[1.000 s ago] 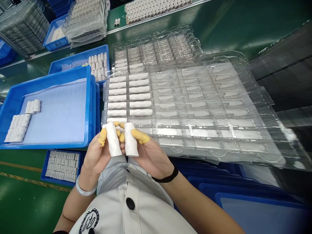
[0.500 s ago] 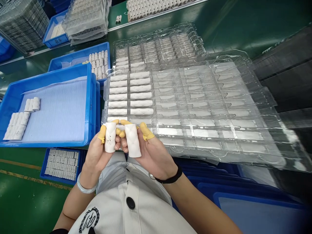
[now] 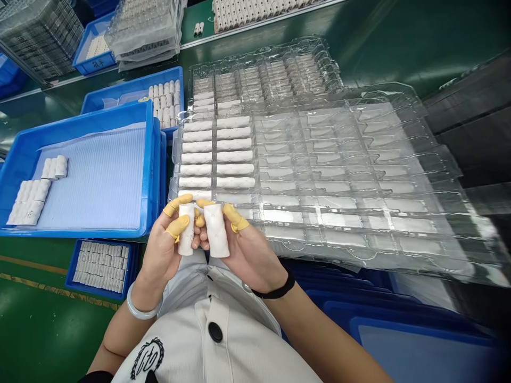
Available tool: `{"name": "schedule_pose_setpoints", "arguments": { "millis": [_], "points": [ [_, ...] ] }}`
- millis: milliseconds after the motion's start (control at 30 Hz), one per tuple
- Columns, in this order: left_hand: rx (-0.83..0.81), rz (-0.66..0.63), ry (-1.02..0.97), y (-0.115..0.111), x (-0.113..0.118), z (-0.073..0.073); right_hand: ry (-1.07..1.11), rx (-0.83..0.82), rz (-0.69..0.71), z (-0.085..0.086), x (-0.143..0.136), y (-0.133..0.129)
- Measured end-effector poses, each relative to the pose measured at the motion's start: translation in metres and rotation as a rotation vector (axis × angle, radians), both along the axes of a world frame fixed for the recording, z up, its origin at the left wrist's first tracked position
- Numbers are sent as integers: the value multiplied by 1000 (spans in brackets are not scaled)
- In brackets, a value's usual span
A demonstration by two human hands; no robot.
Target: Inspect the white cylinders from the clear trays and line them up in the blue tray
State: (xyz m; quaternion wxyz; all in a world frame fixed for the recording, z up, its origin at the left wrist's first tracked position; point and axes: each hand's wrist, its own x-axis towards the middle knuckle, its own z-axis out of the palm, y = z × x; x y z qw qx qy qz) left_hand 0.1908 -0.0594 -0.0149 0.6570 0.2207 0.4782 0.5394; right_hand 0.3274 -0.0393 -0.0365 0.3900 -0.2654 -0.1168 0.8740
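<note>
Left of a clear plastic tray (image 3: 327, 186), a blue plastic bin (image 3: 80, 233) holds white cylinders (image 3: 39, 191); each hand's fingers (image 3: 178, 227) grip another.

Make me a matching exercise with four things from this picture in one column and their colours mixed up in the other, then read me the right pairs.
Things:
1. Tube in the right hand
2. Finger covers
3. Wristband
4. Large bin at the picture's left

Colours:
A. Black
B. Blue
C. White
D. Yellow

Pairs: 1-C, 2-D, 3-A, 4-B
</note>
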Motion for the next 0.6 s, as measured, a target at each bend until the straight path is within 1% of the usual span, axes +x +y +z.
{"name": "schedule_pose_setpoints", "arguments": {
  "millis": [167, 300, 433, 500, 600],
  "points": [
    [56, -37, 66, -1, 1, -4, -40, 136, 25, 0, -1, -4],
    [114, -40, 135, -1, 2, -7, -92, 164, 63, 1, 0, -6],
    [43, -43, 181, -1, 1, -6, -170, 187, 68, 3, 0, -8],
    [-1, -41, 177, -1, 1, -3, -228, 222, 44, 3, -1, -9],
    [-9, -48, 141, -2, 3, 0, -411, 329, -69, -1, -2, -12]
  ]
}}
